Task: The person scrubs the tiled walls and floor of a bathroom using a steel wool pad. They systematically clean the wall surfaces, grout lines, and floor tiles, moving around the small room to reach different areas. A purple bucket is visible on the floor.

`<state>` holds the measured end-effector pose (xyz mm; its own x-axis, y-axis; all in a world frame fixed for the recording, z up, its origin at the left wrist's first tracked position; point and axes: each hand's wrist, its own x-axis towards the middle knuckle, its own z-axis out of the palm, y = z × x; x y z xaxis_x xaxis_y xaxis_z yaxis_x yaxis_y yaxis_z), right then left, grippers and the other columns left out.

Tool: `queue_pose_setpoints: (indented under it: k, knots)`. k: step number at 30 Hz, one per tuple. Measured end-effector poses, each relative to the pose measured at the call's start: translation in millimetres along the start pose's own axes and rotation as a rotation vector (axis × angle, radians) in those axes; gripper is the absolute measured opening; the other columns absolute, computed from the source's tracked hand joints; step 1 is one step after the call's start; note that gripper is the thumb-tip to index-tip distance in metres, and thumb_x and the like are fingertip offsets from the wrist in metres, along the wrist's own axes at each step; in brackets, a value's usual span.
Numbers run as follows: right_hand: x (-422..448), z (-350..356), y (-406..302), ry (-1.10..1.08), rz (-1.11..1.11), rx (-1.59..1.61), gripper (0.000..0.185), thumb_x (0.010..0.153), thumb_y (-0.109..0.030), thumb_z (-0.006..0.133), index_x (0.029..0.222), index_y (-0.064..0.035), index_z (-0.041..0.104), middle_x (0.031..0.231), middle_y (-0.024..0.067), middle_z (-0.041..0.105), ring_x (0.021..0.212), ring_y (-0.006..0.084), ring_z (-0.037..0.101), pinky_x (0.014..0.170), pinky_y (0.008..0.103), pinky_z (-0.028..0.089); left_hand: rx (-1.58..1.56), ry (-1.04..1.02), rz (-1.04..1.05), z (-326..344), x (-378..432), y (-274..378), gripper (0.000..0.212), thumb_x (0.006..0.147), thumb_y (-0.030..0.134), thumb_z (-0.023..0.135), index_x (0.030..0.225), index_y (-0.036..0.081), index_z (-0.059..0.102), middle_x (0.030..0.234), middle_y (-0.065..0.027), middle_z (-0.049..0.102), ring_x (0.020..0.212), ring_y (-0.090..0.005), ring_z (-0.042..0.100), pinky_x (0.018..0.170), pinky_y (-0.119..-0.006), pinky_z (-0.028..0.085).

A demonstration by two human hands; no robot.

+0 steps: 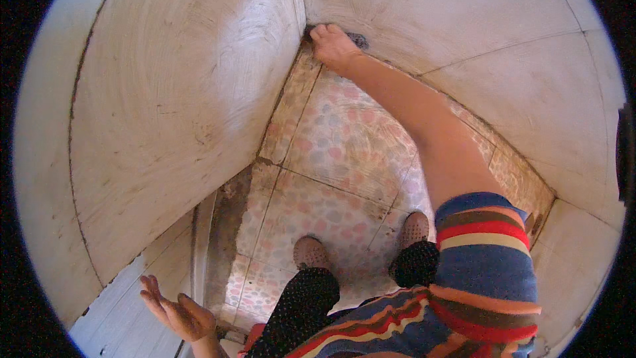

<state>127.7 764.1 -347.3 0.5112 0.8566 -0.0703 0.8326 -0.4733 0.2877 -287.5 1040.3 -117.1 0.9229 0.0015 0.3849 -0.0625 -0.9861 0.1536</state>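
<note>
My right hand (334,48) reaches far forward to the corner where two tiled walls meet the floor, its fingers curled down against the corner. A dark grey, rough-textured thing (357,40) shows at the wall just right of the hand, and a dark patch shows left of the fingertips. Whether the hand holds any of it is hidden. My left hand (180,311) is at the lower left, palm partly up, fingers apart, holding nothing. The patterned floor tiles (343,149) between the walls carry brownish smears.
A pale wall (169,89) with swirling streaks rises on the left, another wall (447,10) on the right. A raised sill (201,253) runs along the lower left, beside a dark strip. My shoes (312,252) stand on the tiles. Something red lies partly hidden beside my left leg.
</note>
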Motion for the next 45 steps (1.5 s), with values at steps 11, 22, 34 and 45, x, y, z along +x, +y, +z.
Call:
queue_pose_setpoints:
  k: [11, 22, 34, 45]
  knots:
    - [-104, 13, 25, -0.128, -0.144, -0.078, 0.020, 0.072, -0.019, 0.057, 0.085, -0.0093, 0.067, 0.109, 0.0110, 0.054, 0.106, 0.0250, 0.045, 0.084, 0.0369, 0.037, 0.024, -0.287, -0.306, -8, -84, -3, 0.040, 0.088, -0.009, 0.039, 0.125, 0.002, 0.044, 0.132, -0.0322, 0.034, 0.120, -0.0447, 0.041, 0.096, -0.049, 0.038]
    - [-130, -7, 42, -0.109, -0.195, -0.119, 0.024, 0.072, -0.019, 0.057, 0.090, -0.0091, 0.069, 0.119, 0.0092, 0.051, 0.113, 0.0242, 0.042, 0.092, 0.0357, 0.034, -0.002, -0.322, -0.354, -3, -56, 12, 0.037, 0.088, -0.008, 0.038, 0.124, -0.001, 0.047, 0.136, -0.0277, 0.034, 0.124, -0.0420, 0.037, 0.099, -0.045, 0.036]
    - [-74, -107, 48, 0.003, -0.103, -0.149, 0.032, 0.073, -0.014, 0.054, 0.102, -0.0024, 0.060, 0.111, 0.0098, 0.051, 0.108, 0.0232, 0.044, 0.086, 0.0299, 0.036, 0.045, -0.278, -0.289, 3, -44, 21, 0.041, 0.086, -0.009, 0.038, 0.125, 0.000, 0.045, 0.134, -0.0278, 0.036, 0.122, -0.0436, 0.039, 0.097, -0.045, 0.037]
    - [-234, -3, 64, -0.570, -0.169, -0.264, 0.030, 0.071, -0.020, 0.060, 0.098, -0.0082, 0.067, 0.123, 0.0078, 0.049, 0.119, 0.0239, 0.038, 0.095, 0.0374, 0.031, 0.116, -0.354, -0.296, -9, -77, 14, 0.034, 0.087, -0.006, 0.040, 0.119, -0.002, 0.051, 0.131, -0.0278, 0.040, 0.119, -0.0431, 0.043, 0.095, -0.044, 0.038]
